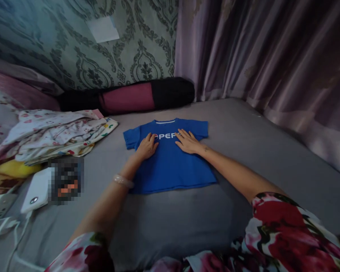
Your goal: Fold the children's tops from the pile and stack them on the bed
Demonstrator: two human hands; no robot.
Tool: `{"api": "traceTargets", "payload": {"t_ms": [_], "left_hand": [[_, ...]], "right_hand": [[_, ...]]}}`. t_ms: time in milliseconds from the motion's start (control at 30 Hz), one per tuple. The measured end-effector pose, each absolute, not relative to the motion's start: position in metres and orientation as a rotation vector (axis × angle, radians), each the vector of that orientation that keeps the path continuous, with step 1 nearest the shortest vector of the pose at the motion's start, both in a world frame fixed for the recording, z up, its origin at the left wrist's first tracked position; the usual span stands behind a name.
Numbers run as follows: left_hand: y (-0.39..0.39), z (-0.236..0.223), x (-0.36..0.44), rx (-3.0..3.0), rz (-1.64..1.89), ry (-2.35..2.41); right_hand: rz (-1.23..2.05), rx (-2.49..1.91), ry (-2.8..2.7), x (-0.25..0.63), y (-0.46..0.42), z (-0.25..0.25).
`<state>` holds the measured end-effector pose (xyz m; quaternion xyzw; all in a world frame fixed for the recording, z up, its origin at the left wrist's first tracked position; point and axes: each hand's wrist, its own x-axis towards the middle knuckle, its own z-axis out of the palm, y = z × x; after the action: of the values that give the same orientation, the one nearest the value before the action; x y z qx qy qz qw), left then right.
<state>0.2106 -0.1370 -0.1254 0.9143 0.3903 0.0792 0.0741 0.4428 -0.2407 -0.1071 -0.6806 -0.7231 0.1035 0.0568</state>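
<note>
A blue T-shirt (170,166) with white lettering across its chest lies spread out, front side up, its collar pointing away from me. My left hand (147,146) rests on the left part of the chest, at the start of the lettering, with its fingers stretched forward. On the right part of the chest my right hand (188,141) lies flat, fingers spread, covering the last letters. Both palms face down on the cloth, and neither hand grips anything. The shirt's lower hem is nearest to me and both short sleeves stick out to the sides.
The shirt lies on a grey bed sheet (257,151). A black and maroon bolster (127,97) runs along the patterned wall. At left are folded printed cloths (62,132), a white power bank (38,189) with cables, and a power strip (1,206). Curtains (229,49) hang at right.
</note>
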Motion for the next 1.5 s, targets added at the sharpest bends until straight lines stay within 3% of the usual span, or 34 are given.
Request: {"api": "traceTargets", "payload": {"t_ms": [267,567,767,1167,1500], "left_hand": [[-0.215,-0.119,0.121,2.721,0.265,0.884],[-0.287,-0.107,0.052,2.461,0.491,1.179],[-0.296,-0.098,0.054,2.247,0.469,1.329],[-0.301,-0.097,0.071,1.917,0.657,1.475],[-0.298,-0.101,0.081,2.229,0.59,1.551]], "right_hand": [[0.285,-1.91,-2.323,0.418,-0.363,-0.101],[0.492,-1.832,-2.076,0.429,-0.454,-0.079],[0.468,-1.929,-1.659,0.448,-0.461,-0.084],[0.259,-2.082,-1.772,0.438,-0.454,-0.089],[-0.024,-2.291,-1.896,0.422,-0.442,-0.08]]}}
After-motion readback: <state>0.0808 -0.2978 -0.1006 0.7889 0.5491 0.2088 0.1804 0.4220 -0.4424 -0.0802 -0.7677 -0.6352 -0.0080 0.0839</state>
